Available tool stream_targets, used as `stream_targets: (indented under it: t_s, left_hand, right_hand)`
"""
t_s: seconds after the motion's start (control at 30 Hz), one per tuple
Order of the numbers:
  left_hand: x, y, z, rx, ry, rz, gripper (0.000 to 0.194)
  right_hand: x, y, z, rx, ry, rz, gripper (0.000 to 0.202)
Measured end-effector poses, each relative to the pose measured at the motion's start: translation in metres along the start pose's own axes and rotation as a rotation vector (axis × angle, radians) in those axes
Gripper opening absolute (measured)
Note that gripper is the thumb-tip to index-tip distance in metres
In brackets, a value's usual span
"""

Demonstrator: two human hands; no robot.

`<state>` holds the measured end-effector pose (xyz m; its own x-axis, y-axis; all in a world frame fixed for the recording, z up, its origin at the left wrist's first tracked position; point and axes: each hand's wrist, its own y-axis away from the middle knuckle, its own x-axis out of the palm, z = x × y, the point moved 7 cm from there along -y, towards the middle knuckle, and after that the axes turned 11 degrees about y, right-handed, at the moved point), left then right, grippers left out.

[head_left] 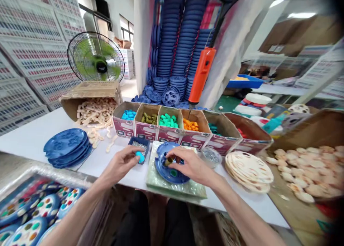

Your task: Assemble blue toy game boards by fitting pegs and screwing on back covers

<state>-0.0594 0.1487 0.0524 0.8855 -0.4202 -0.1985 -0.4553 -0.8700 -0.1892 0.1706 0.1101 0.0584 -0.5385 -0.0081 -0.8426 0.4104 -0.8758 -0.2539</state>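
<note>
My left hand [122, 163] pinches a bright blue plastic cap [139, 157] beside a small dark tray of tiny metal screws [140, 145]. Over a round blue plastic plate [161, 163], my right hand [189, 163] grips an olive-brown cap [168, 161] between thumb and fingers. A green piece [173, 173] sits in the plate near its front. The plate rests on a green, plastic-wrapped pad [153, 179]. Part of the plate is hidden under my right hand.
Behind the pad runs a row of cardboard bins [169, 135] with coloured caps. An orange electric screwdriver [202, 75] hangs above them. Blue plates [67, 149] are stacked left, cream discs [249, 170] right. A crate of finished plates [40, 206] stands front left.
</note>
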Motion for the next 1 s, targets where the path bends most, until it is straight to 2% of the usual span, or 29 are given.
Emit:
stream_targets:
  t_s: [0.17,0.37,0.47,0.6,0.73,0.9,1.0]
  left_hand:
    - [0.011,0.009,0.009,-0.029,0.067,0.003,0.029]
    - [0.019,0.012,0.018,-0.070,0.103,0.005,0.030]
    - [0.028,0.014,0.026,-0.135,0.253,-0.008,0.033]
    - [0.044,0.014,0.036,-0.215,0.639,-0.101,0.035]
    - [0.060,0.013,0.040,-0.271,0.941,-0.172,0.031]
    - [0.075,0.014,0.037,-0.330,1.110,-0.157,0.029]
    - [0.081,0.016,0.036,-0.341,1.135,-0.144,0.027]
  right_hand:
    - [0.017,-0.007,0.003,-0.121,0.091,0.065,0.023]
    - [0.020,-0.004,0.005,-0.162,0.154,0.106,0.023]
    - [0.023,-0.002,0.004,-0.169,0.184,0.116,0.026]
    - [0.012,0.000,0.011,-0.104,0.143,-0.029,0.032]
    - [0.007,0.004,0.027,0.005,0.021,-0.150,0.039]
    - [0.008,0.005,0.045,-0.005,-0.008,-0.333,0.034]
    - [0.008,0.007,0.053,-0.091,0.008,-0.355,0.030]
